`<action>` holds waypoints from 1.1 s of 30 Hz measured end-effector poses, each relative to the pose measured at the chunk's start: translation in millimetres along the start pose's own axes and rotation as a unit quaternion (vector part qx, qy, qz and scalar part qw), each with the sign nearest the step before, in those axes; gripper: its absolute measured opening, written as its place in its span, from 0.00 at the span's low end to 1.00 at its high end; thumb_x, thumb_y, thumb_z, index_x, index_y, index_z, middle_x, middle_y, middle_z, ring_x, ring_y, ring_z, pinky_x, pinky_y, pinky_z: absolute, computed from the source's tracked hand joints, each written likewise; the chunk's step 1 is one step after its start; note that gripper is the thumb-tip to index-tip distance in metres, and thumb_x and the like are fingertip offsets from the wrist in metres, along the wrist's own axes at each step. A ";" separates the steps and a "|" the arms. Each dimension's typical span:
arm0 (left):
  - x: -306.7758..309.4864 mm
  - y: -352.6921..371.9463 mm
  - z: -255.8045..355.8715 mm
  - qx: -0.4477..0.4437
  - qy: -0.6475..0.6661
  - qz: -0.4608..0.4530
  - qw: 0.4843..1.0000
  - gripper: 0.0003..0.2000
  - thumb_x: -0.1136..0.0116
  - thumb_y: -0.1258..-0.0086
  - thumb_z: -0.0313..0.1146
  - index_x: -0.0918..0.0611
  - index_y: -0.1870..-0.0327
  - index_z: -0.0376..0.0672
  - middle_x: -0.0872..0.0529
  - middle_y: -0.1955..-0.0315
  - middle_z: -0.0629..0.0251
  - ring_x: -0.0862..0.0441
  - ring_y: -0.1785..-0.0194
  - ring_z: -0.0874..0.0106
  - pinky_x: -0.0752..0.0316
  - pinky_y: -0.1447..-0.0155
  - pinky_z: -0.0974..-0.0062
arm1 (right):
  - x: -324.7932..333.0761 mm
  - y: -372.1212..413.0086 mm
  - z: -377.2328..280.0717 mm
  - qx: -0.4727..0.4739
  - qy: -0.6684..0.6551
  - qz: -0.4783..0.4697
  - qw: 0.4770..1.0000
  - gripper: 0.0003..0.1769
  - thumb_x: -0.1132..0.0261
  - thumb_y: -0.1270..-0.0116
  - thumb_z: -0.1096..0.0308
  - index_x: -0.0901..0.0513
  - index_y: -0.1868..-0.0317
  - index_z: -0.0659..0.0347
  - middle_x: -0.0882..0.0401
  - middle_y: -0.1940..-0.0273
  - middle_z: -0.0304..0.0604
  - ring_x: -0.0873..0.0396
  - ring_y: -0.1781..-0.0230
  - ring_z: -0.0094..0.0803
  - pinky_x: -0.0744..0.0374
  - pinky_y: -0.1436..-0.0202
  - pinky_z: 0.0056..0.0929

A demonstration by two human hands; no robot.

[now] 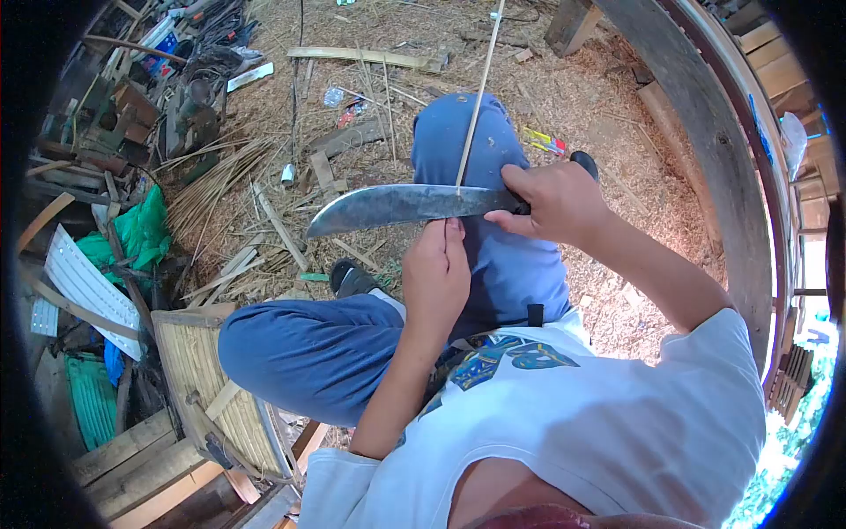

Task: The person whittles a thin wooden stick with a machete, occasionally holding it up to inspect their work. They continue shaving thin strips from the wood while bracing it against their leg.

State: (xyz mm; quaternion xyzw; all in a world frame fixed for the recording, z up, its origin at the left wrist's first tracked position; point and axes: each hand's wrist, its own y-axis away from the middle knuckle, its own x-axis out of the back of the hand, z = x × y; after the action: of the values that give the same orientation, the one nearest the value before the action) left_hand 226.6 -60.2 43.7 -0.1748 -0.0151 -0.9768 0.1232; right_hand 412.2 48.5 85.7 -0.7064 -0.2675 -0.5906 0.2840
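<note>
In the head view my right hand is wrapped round the dark handle of a machete. Its broad, worn blade points left across my raised knee. A long, thin bamboo strip runs from the top of the view down to the blade and meets it near the middle. Just below the blade, my left hand is closed, thumb and fingers pinched at the strip's near end. The fingers hide most of that end. Both hands are in front of my blue trousers.
Shavings cover the ground. A bundle of thin strips lies at the left, near a green sheet and scrap. A wooden box stands by my bent leg. A thick timber beam curves along the right.
</note>
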 end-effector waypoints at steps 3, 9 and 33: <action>11.7 16.4 0.1 0.015 -0.017 -0.015 1.000 0.13 0.52 0.16 0.34 0.20 0.60 0.36 0.17 0.74 0.46 0.16 0.69 0.45 0.26 0.64 0.53 | -0.8 0.5 1.4 0.016 -0.012 -0.007 1.000 0.29 0.34 0.32 0.35 0.27 0.66 0.55 0.21 0.80 0.46 0.17 0.78 0.49 0.23 0.75 0.48; 43.3 64.5 -1.7 0.075 -0.076 -0.029 0.994 0.12 0.52 0.16 0.34 0.22 0.62 0.37 0.20 0.77 0.48 0.18 0.73 0.49 0.28 0.67 0.57 | -7.9 -1.8 3.6 0.003 -0.035 0.015 0.999 0.29 0.34 0.32 0.36 0.27 0.67 0.55 0.22 0.80 0.47 0.17 0.78 0.51 0.23 0.75 0.49; 12.8 1.5 -10.1 0.212 0.297 -0.129 0.922 0.19 0.59 0.12 0.48 0.24 0.59 0.43 0.27 0.74 0.74 0.32 0.75 0.83 0.35 0.71 0.81 | 1.9 -3.8 -11.2 -0.036 -0.023 -0.005 0.999 0.27 0.32 0.32 0.39 0.27 0.67 0.55 0.22 0.78 0.47 0.19 0.76 0.51 0.25 0.74 0.47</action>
State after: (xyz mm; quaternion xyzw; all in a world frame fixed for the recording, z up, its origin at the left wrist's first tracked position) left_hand 211.9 -65.4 38.6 0.1567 -0.2070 -0.9653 0.0295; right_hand 402.2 43.2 89.5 -0.7286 -0.2558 -0.5845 0.2493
